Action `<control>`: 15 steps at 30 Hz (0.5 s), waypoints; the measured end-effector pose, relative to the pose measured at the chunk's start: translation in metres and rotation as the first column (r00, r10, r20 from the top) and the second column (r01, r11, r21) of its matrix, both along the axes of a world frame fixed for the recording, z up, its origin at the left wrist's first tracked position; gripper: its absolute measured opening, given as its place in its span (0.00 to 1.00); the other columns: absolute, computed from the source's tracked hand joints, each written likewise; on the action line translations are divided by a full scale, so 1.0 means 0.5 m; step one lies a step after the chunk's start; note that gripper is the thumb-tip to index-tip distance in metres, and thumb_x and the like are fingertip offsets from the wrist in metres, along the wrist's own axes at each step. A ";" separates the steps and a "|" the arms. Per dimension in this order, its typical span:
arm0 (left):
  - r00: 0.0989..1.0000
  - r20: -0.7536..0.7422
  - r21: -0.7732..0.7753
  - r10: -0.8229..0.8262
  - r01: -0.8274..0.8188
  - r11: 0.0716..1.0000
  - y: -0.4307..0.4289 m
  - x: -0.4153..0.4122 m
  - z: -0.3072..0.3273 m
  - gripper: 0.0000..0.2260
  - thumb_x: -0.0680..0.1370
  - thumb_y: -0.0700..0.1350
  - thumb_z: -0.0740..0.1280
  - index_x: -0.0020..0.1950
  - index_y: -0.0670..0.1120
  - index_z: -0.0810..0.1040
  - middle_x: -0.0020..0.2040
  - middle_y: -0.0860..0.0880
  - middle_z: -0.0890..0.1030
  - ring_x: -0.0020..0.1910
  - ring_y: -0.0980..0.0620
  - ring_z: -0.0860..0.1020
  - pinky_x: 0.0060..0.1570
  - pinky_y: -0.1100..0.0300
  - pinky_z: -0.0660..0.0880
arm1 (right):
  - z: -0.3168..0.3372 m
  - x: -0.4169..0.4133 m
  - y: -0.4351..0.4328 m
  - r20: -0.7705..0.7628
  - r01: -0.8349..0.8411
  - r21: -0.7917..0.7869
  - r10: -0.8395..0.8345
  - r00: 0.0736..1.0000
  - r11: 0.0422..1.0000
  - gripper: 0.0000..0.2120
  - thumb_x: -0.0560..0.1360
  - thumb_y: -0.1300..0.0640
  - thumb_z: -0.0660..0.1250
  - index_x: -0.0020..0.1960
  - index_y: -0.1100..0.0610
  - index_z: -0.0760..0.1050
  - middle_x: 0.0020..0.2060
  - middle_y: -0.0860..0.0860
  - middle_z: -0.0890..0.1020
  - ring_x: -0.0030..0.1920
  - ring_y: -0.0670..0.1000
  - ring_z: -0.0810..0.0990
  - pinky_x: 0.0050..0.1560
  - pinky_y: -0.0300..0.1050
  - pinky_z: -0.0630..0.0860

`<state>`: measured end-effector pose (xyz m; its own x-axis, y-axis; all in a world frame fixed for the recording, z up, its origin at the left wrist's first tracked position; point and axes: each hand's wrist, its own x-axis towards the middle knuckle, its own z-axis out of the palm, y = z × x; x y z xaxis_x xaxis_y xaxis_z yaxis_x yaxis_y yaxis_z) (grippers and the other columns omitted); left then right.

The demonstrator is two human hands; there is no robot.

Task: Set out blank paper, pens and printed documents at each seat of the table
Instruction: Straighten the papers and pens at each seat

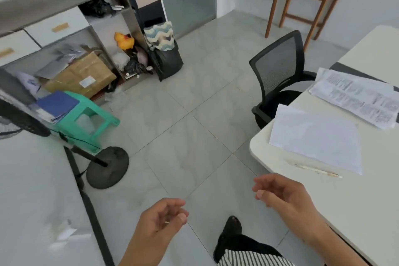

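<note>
Fingers (177,203) on L hand (160,219) loosely curled, empty; R hand (282,196) same, by table (261,153) corner, pen (317,171) nearby

My left grip (165,217), a bare hand, hovers low and near, fingers loosely curled, holding nothing. My right grip (280,195) hangs farther right, palm turned inward, fingers relaxed, also empty.

Nothing is legible: the printed documents (358,98) at the table's (356,211) far edge are blurred, and the cardboard box's (71,80) label (87,81) seemingly too.
</note>
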<state>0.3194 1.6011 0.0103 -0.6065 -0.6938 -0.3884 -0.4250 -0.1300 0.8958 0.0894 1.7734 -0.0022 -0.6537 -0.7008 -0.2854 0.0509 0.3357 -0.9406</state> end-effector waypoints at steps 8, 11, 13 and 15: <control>0.990 -0.075 -0.060 -0.120 0.115 0.992 -0.239 -0.218 0.060 0.20 0.62 0.57 0.70 0.50 0.49 0.82 0.45 0.47 0.85 0.45 0.49 0.83 0.47 0.54 0.80 | 0.051 -0.154 -0.220 -0.048 0.062 -0.028 -0.064 0.997 0.998 0.12 0.72 0.68 0.71 0.47 0.51 0.82 0.40 0.50 0.86 0.42 0.53 0.83 0.43 0.48 0.77; 0.985 -0.066 -0.028 -0.161 0.159 0.987 -0.318 -0.286 0.044 0.21 0.61 0.55 0.71 0.49 0.47 0.82 0.44 0.44 0.85 0.45 0.45 0.83 0.45 0.55 0.79 | 0.058 -0.213 -0.276 -0.063 0.111 0.000 -0.111 0.992 0.994 0.12 0.72 0.67 0.71 0.47 0.51 0.83 0.40 0.49 0.86 0.41 0.53 0.83 0.43 0.51 0.78; 0.975 -0.045 -0.006 -0.217 0.217 0.976 -0.382 -0.334 0.022 0.18 0.63 0.51 0.73 0.50 0.46 0.82 0.44 0.44 0.85 0.45 0.43 0.82 0.44 0.56 0.79 | 0.046 -0.255 -0.308 -0.072 0.180 0.021 -0.178 0.981 0.984 0.12 0.72 0.68 0.71 0.46 0.52 0.83 0.40 0.50 0.85 0.40 0.50 0.82 0.41 0.48 0.76; 0.961 -0.028 0.007 -0.275 0.275 0.961 -0.458 -0.388 0.007 0.14 0.65 0.45 0.71 0.49 0.44 0.82 0.44 0.44 0.85 0.44 0.45 0.83 0.41 0.59 0.79 | 0.030 -0.291 -0.342 -0.073 0.275 0.030 -0.272 0.960 0.961 0.12 0.72 0.69 0.71 0.46 0.52 0.83 0.39 0.50 0.86 0.39 0.49 0.82 0.40 0.44 0.76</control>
<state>0.1254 1.3722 0.0137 -0.7833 -0.4947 -0.3764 -0.4220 -0.0214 0.9064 -0.0560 1.6024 0.0127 -0.8374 -0.4817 -0.2585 0.0832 0.3550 -0.9312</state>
